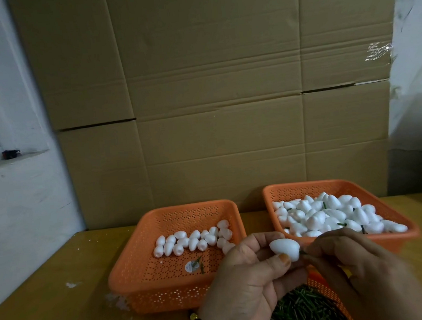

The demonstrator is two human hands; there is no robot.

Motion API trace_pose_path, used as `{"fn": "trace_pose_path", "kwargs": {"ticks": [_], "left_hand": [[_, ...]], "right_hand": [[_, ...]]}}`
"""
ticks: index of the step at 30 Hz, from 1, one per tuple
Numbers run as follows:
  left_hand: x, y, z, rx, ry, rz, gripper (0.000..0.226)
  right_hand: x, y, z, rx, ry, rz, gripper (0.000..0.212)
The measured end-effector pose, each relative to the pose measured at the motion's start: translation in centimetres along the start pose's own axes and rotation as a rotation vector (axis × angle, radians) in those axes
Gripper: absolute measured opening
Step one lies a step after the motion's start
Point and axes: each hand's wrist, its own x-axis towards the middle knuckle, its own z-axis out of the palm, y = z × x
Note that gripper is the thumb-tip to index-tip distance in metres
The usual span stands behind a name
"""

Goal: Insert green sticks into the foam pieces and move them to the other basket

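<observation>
Seen from the head camera, the only view, the left hand (243,279) grips a white foam piece (285,249) between thumb and fingers, low and near the middle of the picture, above the gap between the two orange baskets. The piece is egg-shaped and its long axis runs nearly level, left to right, with its right-hand end turned toward the right hand (352,272). That hand pinches a green stick (302,253) just at that end, so stick and foam lie almost in one line; the coming push looks to depend on keeping that line, driving leftward along the foam's length. The right hand is the nearer to the right basket (400,235), which is heaped with foam pieces, several showing green stubs. The left basket (128,274) holds a short row of plain pieces and a couple of loose sticks on its floor.

How deep the stick already sits cannot be told: only a short dark bit shows, and the right fingertips cover the rest. A third orange container of green sticks (304,310) lies under both hands, mostly hidden and cut by the bottom edge. The bench (50,288) carries white crumbs.
</observation>
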Motion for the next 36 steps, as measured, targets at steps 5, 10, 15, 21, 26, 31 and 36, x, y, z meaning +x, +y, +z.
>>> {"fn": "trace_pose_path", "kwargs": {"ticks": [5, 10, 15, 21, 26, 31, 36], "left_hand": [[0.04, -0.13, -0.05, 0.003, 0.012, 0.005, 0.035], [0.08, -0.26, -0.02, 0.015, 0.017, 0.003, 0.034], [0.08, -0.22, 0.0, 0.013, 0.025, 0.005, 0.037], [0.05, -0.15, 0.05, 0.015, 0.025, 0.003, 0.036], [0.03, -0.14, -0.02, 0.006, 0.026, -0.004, 0.037], [0.04, 0.11, -0.26, -0.037, -0.003, 0.0, 0.032], [0.17, 0.16, -0.53, -0.066, -0.021, -0.028, 0.037]], "right_hand": [[-0.02, 0.17, 0.02, -0.012, -0.016, 0.002, 0.052], [-0.02, 0.11, 0.02, 0.007, -0.028, 0.003, 0.054], [0.01, -0.02, -0.03, 0.017, -0.032, 0.012, 0.055], [0.0, 0.02, -0.08, 0.027, -0.033, 0.021, 0.052], [0.03, -0.05, -0.04, 0.02, -0.049, 0.039, 0.049], [0.13, -0.08, -0.27, 0.06, -0.042, 0.038, 0.007], [0.16, -0.11, -0.39, 0.061, -0.06, 0.054, 0.02]]}}
